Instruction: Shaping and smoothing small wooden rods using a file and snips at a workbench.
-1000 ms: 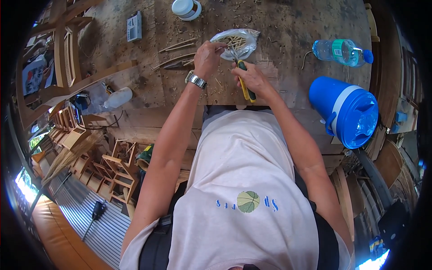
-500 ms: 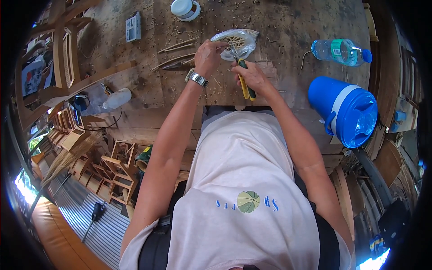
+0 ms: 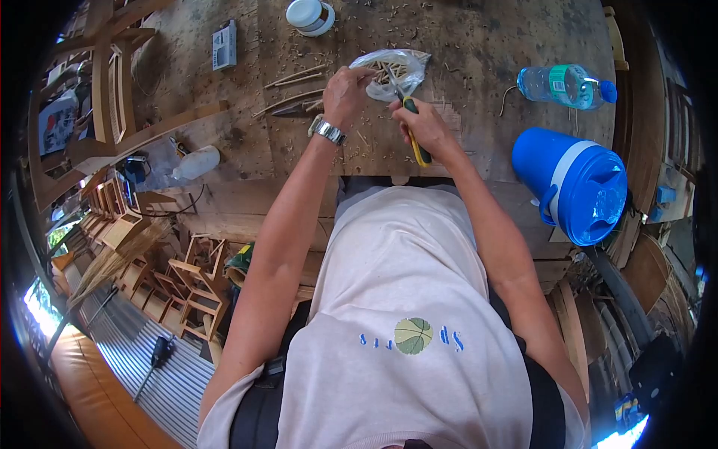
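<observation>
My right hand point(image 3: 428, 129) grips pliers point(image 3: 419, 151) with yellow and dark green handles. Their metal jaws point away from me, over an open clear plastic bag point(image 3: 413, 72). Many short wooden pegs point(image 3: 383, 72) lie in that bag. At its left edge is my left hand point(image 3: 345, 93), wearing a metal-band watch point(image 3: 329, 132), with thumb and fingertips pinched together. Whatever is between these fingertips is too small to make out. Several thin wooden sticks point(image 3: 295, 78) rest left of this hand, and a dark pointed blade-like tool point(image 3: 290, 110) lies beside its wrist.
A white jar point(image 3: 308, 15) and a small box point(image 3: 224, 46) stand farther back on the wooden table point(image 3: 479, 45), amid scattered chips. At right are a lying water bottle point(image 3: 565, 86) and a blue jug point(image 3: 553, 168). Wooden frames point(image 3: 105, 82) and a white bottle point(image 3: 197, 162) occupy the left.
The pliers have turned in my right hand, their handle ends swinging to the right. My right hand has shifted slightly right, while my left hand stays almost in place.
</observation>
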{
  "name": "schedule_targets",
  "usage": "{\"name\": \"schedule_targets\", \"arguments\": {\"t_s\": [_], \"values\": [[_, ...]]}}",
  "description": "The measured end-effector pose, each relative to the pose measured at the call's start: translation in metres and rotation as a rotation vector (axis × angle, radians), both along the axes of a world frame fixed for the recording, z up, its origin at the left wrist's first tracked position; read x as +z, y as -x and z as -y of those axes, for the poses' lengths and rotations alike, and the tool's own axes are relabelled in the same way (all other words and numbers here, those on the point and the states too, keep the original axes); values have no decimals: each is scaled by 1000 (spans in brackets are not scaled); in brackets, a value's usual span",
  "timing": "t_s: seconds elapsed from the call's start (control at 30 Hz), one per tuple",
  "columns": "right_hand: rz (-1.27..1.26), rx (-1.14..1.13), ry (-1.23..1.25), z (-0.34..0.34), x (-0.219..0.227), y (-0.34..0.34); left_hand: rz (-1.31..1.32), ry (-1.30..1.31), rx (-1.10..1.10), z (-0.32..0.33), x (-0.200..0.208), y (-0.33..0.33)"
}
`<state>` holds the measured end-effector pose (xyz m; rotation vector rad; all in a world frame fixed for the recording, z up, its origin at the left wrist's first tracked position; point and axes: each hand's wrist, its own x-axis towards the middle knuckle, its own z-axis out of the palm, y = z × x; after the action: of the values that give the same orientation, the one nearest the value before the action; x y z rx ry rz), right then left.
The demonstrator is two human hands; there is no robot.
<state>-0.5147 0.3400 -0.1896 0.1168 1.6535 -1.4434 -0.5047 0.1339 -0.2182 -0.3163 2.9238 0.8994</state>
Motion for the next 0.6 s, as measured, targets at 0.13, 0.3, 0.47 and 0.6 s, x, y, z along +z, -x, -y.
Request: {"name": "schedule_targets", "arguments": {"t_s": [0.13, 0.3, 0.47, 0.6], "values": [[-15, 161, 20, -37, -2, -23, -50, -184, 216, 1, 24, -32], [-589, 275, -406, -76, -4, -63, 190, -378, 478, 16, 28, -107], [-1034, 357, -775, -84, -47, -64, 127, -412, 671, 18, -33, -205], [-1144, 393, -790, -83, -62, -63, 256, -448, 720, 6, 0, -229]]}}
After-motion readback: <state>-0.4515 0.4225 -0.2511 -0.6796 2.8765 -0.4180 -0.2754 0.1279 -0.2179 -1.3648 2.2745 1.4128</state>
